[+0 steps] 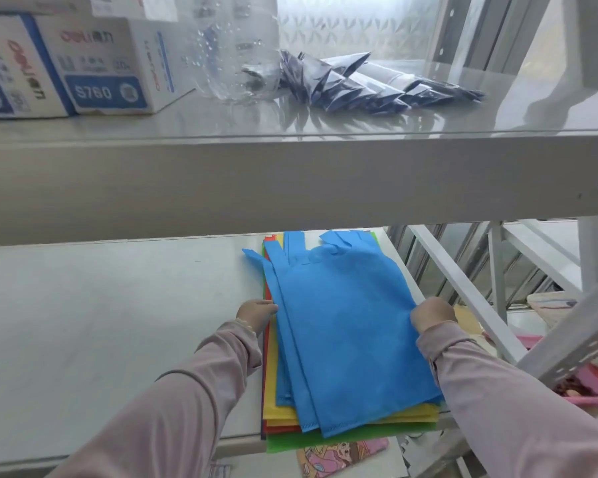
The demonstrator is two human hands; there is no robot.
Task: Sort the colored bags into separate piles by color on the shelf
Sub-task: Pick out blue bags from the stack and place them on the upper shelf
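A stack of flat colored bags lies on the right part of the lower shelf [101, 305]. Blue bags [342, 332] are on top, slightly fanned. Under them show a yellow bag [271, 367], a red edge [280, 427] and a green bag [290, 443] at the front. My left hand [256, 310] grips the left edge of the blue bags. At the right edge of the top blue bag, my right hand [432, 313] grips it with fingers curled under the fabric.
The upper shelf [290, 174] spans the view above the stack and carries white boxes [66, 70], a clear plastic bottle [235, 56] and dark folded packets [359, 84]. White shelf struts [463, 291] stand right of the stack. A pink item [342, 453] lies below.
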